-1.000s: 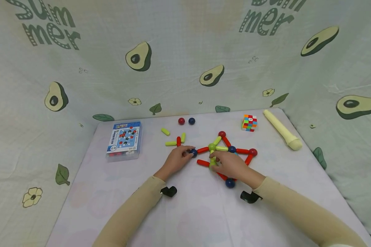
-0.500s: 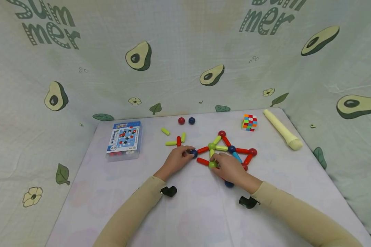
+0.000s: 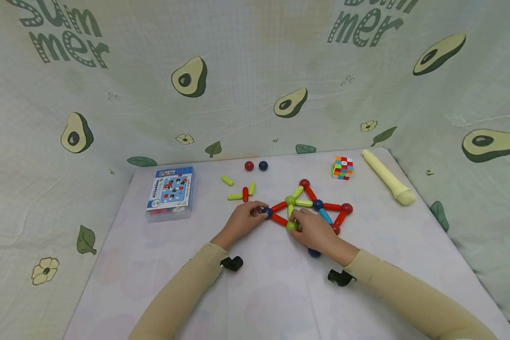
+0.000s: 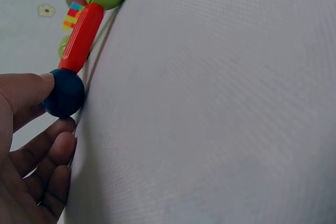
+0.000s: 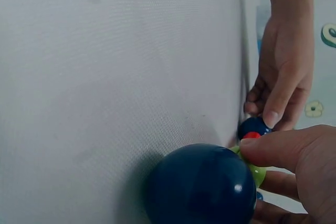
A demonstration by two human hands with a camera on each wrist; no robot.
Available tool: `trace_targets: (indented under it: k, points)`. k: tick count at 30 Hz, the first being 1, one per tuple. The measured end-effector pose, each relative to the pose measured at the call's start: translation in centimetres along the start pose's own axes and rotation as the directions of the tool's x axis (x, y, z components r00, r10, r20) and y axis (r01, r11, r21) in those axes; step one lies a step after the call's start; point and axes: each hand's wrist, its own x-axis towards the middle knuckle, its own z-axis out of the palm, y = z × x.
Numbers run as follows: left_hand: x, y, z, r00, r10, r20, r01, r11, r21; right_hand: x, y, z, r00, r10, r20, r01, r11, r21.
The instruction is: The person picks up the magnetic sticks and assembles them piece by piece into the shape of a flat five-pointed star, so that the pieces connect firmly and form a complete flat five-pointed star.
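Observation:
My left hand (image 3: 243, 222) pinches a dark blue ball (image 4: 64, 94) between thumb and fingers at the left corner of a flat ball-and-stick model. Two red sticks run from that ball: an upper one (image 3: 279, 207) to a green ball (image 3: 291, 201), a lower one (image 3: 279, 219) to another green ball (image 3: 292, 226). My right hand (image 3: 318, 231) pinches this lower green ball, thumb on its near side. Close to the right wrist camera looms a second dark blue ball (image 5: 202, 184), partly under the right hand in the head view. Light blue, green and red sticks and red balls (image 3: 346, 208) extend rightward.
Loose green sticks (image 3: 234, 197) and a red stick (image 3: 245, 194) lie behind the left hand. A red ball (image 3: 249, 165) and a blue ball (image 3: 263, 165) sit farther back. A boxed kit (image 3: 171, 194) stands left; a puzzle cube (image 3: 342, 168) and pale yellow tube (image 3: 388, 177) lie right.
The lower red stick's free left end has come up against the left hand's blue ball, closing that gap. The right hand shifted slightly left and turned a little; the left hand barely moved.

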Motion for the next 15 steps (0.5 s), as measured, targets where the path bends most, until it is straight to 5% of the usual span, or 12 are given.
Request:
trace_targets:
  k: [15]
  points:
    - [-0.07, 0.46, -0.15, 1.0, 0.017, -0.018, -0.016, 0.999, 0.042, 0.1, 0.43, -0.34, 0.998, -0.051, 0.04, 0.05, 0.998, 0.028]
